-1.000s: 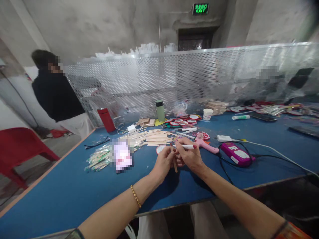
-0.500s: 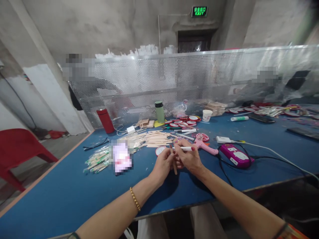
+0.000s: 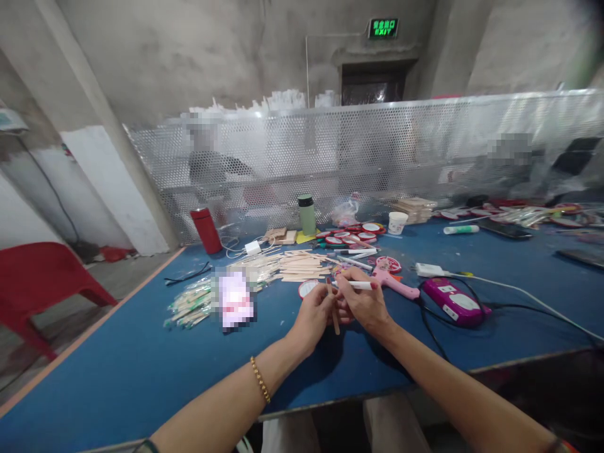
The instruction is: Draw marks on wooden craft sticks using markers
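Observation:
My left hand is closed on a flat wooden craft stick, held at a steep tilt above the blue table. Between the fingers of my right hand is a white marker with a red end, its other end against or close to the top of the stick. The stick's upper end looks reddish brown. A round white disc with a red rim lies just behind my left hand. Beyond both hands is a pile of plain craft sticks.
A pink glue gun and a purple power strip with cables lie to the right. Bagged sticks and a lit phone are at left. Behind stand a red flask, a green bottle and a paper cup.
The view has shifted slightly, so the table things sit a little further right. Both hands keep their hold on the stick and marker. A person behind the mesh screen has moved right.

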{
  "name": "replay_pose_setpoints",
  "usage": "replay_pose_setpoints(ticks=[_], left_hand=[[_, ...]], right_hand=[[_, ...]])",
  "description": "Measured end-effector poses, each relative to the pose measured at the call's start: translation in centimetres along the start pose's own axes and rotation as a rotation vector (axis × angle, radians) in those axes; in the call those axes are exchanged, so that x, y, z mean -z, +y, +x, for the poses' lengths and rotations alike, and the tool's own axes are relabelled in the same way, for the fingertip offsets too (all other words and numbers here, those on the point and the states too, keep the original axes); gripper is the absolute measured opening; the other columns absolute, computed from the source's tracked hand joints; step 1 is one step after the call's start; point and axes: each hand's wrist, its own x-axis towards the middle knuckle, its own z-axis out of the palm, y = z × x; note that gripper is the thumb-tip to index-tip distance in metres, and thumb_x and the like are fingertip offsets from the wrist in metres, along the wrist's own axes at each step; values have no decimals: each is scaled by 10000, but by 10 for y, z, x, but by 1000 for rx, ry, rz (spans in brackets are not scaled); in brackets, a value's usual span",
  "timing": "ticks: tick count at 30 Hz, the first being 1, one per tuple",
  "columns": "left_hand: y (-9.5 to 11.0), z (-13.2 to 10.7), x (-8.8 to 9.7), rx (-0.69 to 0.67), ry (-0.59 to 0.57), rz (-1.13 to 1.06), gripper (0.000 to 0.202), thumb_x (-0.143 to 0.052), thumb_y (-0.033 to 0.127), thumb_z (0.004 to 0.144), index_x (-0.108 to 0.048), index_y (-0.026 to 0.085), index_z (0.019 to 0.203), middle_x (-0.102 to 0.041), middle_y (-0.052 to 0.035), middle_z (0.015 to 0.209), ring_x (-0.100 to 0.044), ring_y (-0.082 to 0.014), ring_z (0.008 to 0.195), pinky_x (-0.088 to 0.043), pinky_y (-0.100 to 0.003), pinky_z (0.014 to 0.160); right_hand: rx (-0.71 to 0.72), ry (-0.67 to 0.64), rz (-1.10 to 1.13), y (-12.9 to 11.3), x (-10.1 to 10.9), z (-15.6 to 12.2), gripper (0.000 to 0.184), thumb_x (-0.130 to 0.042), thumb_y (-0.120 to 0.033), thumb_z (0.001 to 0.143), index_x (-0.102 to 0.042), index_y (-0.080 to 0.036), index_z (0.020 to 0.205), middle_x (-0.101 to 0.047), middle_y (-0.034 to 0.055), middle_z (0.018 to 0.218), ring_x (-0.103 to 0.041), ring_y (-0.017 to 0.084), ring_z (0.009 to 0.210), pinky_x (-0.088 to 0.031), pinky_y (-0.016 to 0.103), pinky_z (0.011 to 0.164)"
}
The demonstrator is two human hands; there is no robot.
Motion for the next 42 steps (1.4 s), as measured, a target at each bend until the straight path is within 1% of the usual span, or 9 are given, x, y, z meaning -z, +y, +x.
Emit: replay_pose_setpoints(ticks=[5,11,16,25,31,34,38,42], left_hand=[[1,0,-1,-2,3,-9,425,-743,498,682,-496,188,837,-592,35,678,-662,-147,567,-554,-297,601],[3,-1,-2,4,6,0,431,-751,498,679,-494,191,837,-591,33,682,-661,-147,567,-551,-288,591],[2,0,-1,2,-13,-15,441,-759,505,670,-489,195,828,-573,43,673,-646,-130,554,-542,-272,585],[-1,2,0,-3,-14,-7,428,-746,495,680,-492,196,851,-588,31,695,-658,-140,575,-541,-274,587],[1,0,-1,-15,-11,-12,435,-753,502,672,-495,194,841,-579,37,685,-653,-137,567,-541,-273,578],[1,0,0,-11,-11,-11,435,-754,500,672,-499,193,842,-590,30,693,-660,-145,576,-543,-278,578],[1,1,0,-7,-15,-8,445,-753,512,669,-500,190,843,-584,31,691,-662,-148,570,-549,-292,593],[2,0,-1,-13,-12,-5,439,-755,506,667,-501,190,837,-577,35,692,-666,-148,582,-547,-287,598]], right_hand=[[19,2,-31,1,0,0,281,-533,-409,855,-525,-222,646,-548,-18,536,-513,134,486,-413,246,474],[-1,-8,-5,5,-1,-1,299,-538,-446,862,-534,-224,662,-556,-20,535,-512,131,466,-403,241,449],[-19,-16,5,4,-1,-2,268,-546,-420,863,-543,-227,678,-556,-22,523,-507,131,450,-407,241,429],[-14,-41,-20,3,-1,-1,264,-533,-416,858,-529,-225,676,-553,-25,517,-513,128,451,-403,234,423],[-55,-35,39,6,-3,-2,272,-544,-440,865,-530,-228,695,-543,-37,501,-513,130,439,-414,242,427],[-41,-25,43,7,-3,-2,275,-544,-439,862,-533,-228,686,-554,-30,506,-522,135,444,-414,246,424],[-15,-35,-11,5,-2,-1,264,-536,-414,863,-520,-232,672,-555,-27,507,-523,136,451,-408,243,422],[-10,-30,-22,2,-1,-2,257,-530,-405,868,-533,-231,678,-550,-29,505,-528,137,456,-415,243,435]])
